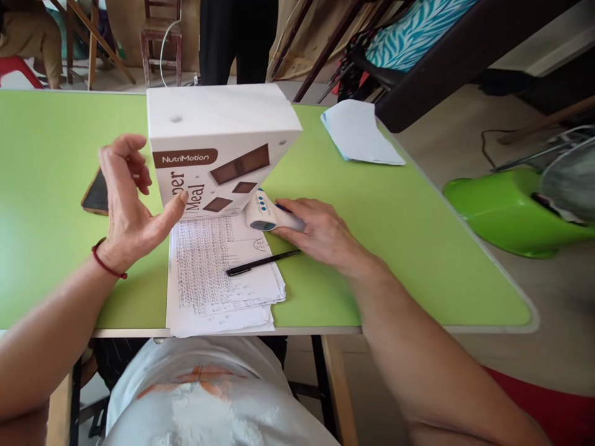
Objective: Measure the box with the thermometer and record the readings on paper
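A white and brown NutriMotion box [227,155] stands upright on the green table, its lower edge at the handwritten sheets [204,266]. My left hand [130,198] is open beside the box's left side, fingers curled loosely and apart. Its thumb overlaps the box's lower left corner; whether it touches I cannot tell. My right hand [325,232] is closed around the handle of a white infrared thermometer [264,214] with blue buttons and a small screen. The thermometer's head is close to the box's lower right edge. Across the papers lies a black pen [260,262].
A dark phone [96,193] lies on the green table [395,248], partly behind my left hand. Folded white paper [360,131] rests near the far right edge. Beyond the table are a person's dark-clothed legs [238,40], a wooden chair [160,37] and a green plastic stool [502,210].
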A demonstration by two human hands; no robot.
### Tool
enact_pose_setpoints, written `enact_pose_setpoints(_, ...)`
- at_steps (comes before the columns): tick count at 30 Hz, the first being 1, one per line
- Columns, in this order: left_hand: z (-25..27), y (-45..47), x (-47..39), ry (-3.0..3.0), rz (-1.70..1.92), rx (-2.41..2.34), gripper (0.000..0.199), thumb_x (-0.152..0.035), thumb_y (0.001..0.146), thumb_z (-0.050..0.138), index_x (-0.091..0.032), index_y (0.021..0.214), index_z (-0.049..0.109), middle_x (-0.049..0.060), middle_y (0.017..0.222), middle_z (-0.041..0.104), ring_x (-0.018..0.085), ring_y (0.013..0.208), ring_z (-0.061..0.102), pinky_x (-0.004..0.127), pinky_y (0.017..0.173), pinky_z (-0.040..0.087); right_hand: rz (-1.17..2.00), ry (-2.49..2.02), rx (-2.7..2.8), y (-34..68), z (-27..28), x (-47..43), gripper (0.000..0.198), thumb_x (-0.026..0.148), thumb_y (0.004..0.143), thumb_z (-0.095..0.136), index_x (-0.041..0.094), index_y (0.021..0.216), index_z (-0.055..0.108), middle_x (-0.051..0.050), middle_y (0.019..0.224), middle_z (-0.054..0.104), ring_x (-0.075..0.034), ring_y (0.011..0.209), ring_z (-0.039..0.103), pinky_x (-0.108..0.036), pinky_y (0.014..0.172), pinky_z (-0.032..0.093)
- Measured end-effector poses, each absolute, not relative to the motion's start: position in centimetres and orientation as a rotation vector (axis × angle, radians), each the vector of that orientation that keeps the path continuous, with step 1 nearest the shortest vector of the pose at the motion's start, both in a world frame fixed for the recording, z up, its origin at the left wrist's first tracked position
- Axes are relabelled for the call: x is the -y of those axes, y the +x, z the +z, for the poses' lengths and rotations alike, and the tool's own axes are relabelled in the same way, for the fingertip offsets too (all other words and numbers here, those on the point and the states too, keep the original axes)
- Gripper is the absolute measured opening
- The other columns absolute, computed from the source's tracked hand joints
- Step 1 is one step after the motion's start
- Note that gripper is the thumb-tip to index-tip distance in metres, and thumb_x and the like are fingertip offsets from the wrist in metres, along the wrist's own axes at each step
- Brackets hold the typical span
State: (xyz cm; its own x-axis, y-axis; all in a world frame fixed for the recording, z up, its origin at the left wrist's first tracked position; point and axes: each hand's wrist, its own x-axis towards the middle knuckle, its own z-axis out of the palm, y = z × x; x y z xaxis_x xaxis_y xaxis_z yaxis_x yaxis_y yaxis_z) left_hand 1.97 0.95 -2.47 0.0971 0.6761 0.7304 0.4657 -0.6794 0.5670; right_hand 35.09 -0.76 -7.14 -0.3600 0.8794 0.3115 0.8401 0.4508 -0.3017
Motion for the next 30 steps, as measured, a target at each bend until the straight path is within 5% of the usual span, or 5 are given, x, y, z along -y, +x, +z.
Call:
enact_pose_setpoints(5,-1.4,3.5,1.1,2.298,1.789,-0.906,0.036,-0.034,0.077,0.075,-0.026,0.099,0.048,-0.005,0.073,0.039,0.009,0.052,0.036,0.025,0.045,0.031,0.04,-1.412,2.168,35.3,-5.8,2.2,0.04,0.047,0.092,0.059,0.021,0.121,0.068,-0.016,0.113,0.069,-0.035,0.106,0.064,-0.054,0.089,0.054)
enact_pose_setpoints(8,-0.7,4.2,2.7,2.522,1.599,-0.88,0.015,-0.023,0.088,0.063,-0.026,0.095,0.05,-0.004,0.066,0.049,0.012,0.052,0.047,0.027,0.045,0.038,0.149,-1.267,2.23,35.3,-4.7,3.6,0.019,0.034,0.092,0.06,0.025,0.1,0.074,-0.008,0.09,0.071,-0.027,0.084,0.066,-0.047,0.077,0.053)
enact_pose_setpoints(12,-0.9,4.9,4.1,2.894,1.201,-0.52,0.002,-0.016,0.094,0.057,-0.018,0.094,0.058,-0.002,0.065,0.063,0.011,0.049,0.055,0.026,0.044,0.042,0.227,-1.137,2.453,35.0,-4.4,4.6,0.018,0.023,0.088,0.058,0.025,0.091,0.075,-0.004,0.076,0.069,-0.022,0.071,0.062,-0.039,0.066,0.045)
enact_pose_setpoints(20,-2.9,5.8,4.8,3.009,0.518,-0.567,0.027,-0.024,0.101,0.043,-0.014,0.092,0.067,0.002,0.066,0.068,0.014,0.051,0.06,0.03,0.044,0.036,0.211,-1.228,2.186,33.8,-4.1,4.9,0.012,0.02,0.078,0.064,0.026,0.067,0.064,0.001,0.055,0.06,-0.016,0.051,0.053,-0.033,0.05,0.04)
enact_pose_setpoints(30,-2.3,6.5,5.0,2.956,-0.059,-0.889,0.03,-0.033,0.1,0.052,-0.01,0.116,0.059,0.004,0.072,0.073,0.019,0.053,0.065,0.031,0.042,0.026,0.965,-1.206,1.512,28.0,-4.5,4.7,0.006,0.029,0.073,0.065,0.024,0.073,0.062,0.002,0.06,0.061,-0.014,0.054,0.055,-0.029,0.051,0.046)
